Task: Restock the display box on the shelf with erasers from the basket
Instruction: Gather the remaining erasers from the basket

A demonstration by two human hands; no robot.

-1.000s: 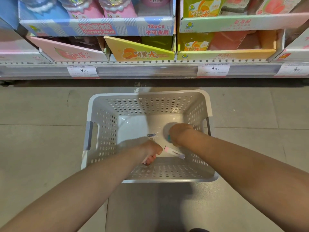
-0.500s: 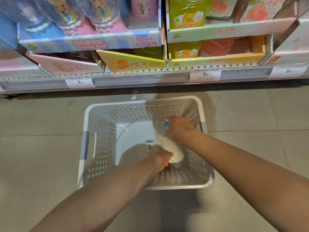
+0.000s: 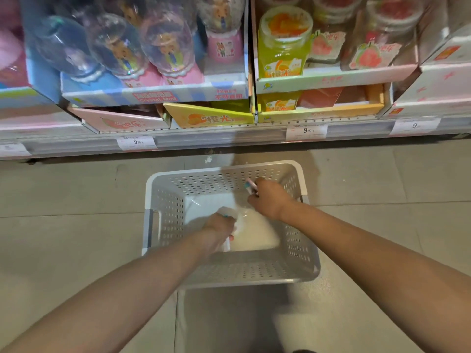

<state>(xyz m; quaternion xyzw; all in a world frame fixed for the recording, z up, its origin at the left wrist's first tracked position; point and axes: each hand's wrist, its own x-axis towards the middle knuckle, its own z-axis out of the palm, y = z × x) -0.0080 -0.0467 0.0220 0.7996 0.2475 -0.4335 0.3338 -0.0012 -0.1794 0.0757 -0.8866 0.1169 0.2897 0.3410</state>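
One white perforated basket is sitting on the floor. Two hands are showing: left hand, right hand. Four price tags are hanging on the shelf edge, e.g.. One yellow jar is standing upright. Erasers are blurring, count unclear.

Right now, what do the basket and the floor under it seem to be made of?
The basket looks like matte white moulded plastic: its walls carry regular punched holes and a smooth rounded rim. The floor appears to be large grey tiles, probably ceramic or stone, with thin joint lines and a dull sheen.
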